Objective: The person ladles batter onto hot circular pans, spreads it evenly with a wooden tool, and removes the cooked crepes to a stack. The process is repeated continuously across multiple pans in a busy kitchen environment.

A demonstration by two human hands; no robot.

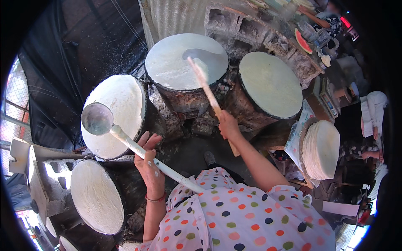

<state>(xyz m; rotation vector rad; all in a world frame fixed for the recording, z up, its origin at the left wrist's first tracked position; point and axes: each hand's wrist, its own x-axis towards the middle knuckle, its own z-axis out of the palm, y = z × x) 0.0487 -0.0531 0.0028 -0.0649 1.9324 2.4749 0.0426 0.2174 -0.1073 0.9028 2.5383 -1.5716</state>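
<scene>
My left hand (150, 161) is wrapped round the long white handle of a ladle (97, 119), some fingers lifted. Its round metal bowl hangs over the left drum griddle (121, 94), which is coated in pale batter. In my right hand (227, 125) is a wooden-handled spreader (205, 85). The spreader's blurred head is over the far middle drum griddle (171, 54), on a white layer with a grey patch beside it; contact is hard to tell. A third round top, the right drum griddle (270, 83), carries a smooth yellowish-white layer. Nearest at left, the lower-left drum griddle (96, 196) is also covered in white.
At right stands a stack of thin round flatbreads (321, 150). Concrete blocks (238, 27) and a watermelon slice (303, 41) are behind the griddles. Dark plastic sheeting (50, 83) hangs at left. Other people's arms (315, 17) show at far right. My polka-dot apron (234, 213) fills the bottom.
</scene>
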